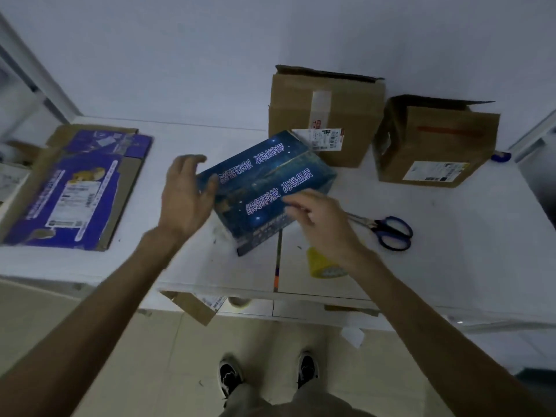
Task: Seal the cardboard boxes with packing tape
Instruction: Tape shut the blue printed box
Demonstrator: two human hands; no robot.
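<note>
At the left of the frame a flattened purple carton lies on the white counter. Right of it, the left hand is spread loosely and rests against the left end of the blue box, which sits askew at the centre. The right hand lies on the box's top with its fingers relaxed and pinching nothing, though blur hides the fingertips. The flaps meet along the middle, yet I see no tape over that seam, so this box looks closed but not sealed.

Under the right wrist the yellow tape roll lies on the counter in no hand, with the scissors just to its right. In the upper right, two brown boxes stand with their top flaps raised. By my judgement all the sealing remains.
</note>
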